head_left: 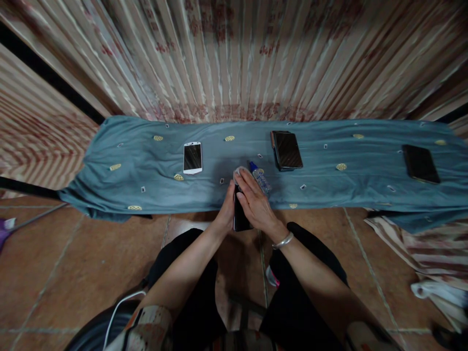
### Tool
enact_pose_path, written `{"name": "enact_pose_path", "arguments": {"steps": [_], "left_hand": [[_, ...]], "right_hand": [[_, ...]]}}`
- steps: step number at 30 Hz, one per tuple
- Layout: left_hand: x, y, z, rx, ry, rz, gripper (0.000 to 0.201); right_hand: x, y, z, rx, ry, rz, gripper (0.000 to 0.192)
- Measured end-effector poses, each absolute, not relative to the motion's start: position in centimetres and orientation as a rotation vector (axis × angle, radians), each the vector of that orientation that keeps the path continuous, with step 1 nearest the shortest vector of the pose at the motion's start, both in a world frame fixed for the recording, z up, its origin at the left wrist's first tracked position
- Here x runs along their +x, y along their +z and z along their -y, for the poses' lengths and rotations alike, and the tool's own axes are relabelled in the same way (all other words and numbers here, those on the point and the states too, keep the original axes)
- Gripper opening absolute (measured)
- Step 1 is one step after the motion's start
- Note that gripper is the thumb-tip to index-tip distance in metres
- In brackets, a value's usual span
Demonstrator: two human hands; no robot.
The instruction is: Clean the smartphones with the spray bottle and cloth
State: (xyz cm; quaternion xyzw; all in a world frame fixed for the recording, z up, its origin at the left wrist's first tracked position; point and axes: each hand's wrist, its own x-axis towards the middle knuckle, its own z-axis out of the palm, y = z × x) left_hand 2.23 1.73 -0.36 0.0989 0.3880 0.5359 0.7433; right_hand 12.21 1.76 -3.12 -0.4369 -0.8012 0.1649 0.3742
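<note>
My left hand [227, 208] grips a dark-screened smartphone [240, 218] by its left side, near the front edge of the cloth. Laid over the upper part of the screen is my right hand [255, 201], its fingers pressing a pale wiping cloth [240, 170] to the phone's top end. The right hand covers much of the screen. Just beyond the right hand lies a clear bottle [262, 182] with a blue cap, partly hidden by the fingers. A white phone [192, 158] rests on the cloth to the left.
A blue patterned cloth [204, 195] covers the long, narrow surface before me. To the right is a stack of dark phones [288, 150], and farther right another dark device [420, 164]. Pleated curtains [234, 73] hang behind. Below is a tiled floor [47, 258].
</note>
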Motion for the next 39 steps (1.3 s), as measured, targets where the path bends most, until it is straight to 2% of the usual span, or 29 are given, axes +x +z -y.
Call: {"name": "enact_pose_path", "arguments": {"steps": [12, 25, 39], "left_hand": [[1.0, -0.7, -2.6, 0.098, 1.151, -0.889, 0.046], [0.2, -0.6, -3.3, 0.111, 1.030, -0.864, 0.062], [-0.9, 1.0, -4.7, 0.090, 1.141, -0.843, 0.064]], "right_hand": [[11.7, -3.5, 0.0, -1.079, 0.493, 2.109, 0.056], [11.5, -3.2, 0.9, -1.017, 0.500, 2.149, 0.054], [10.8, -3.1, 2.2, -0.910, 0.484, 2.208, 0.058]]}}
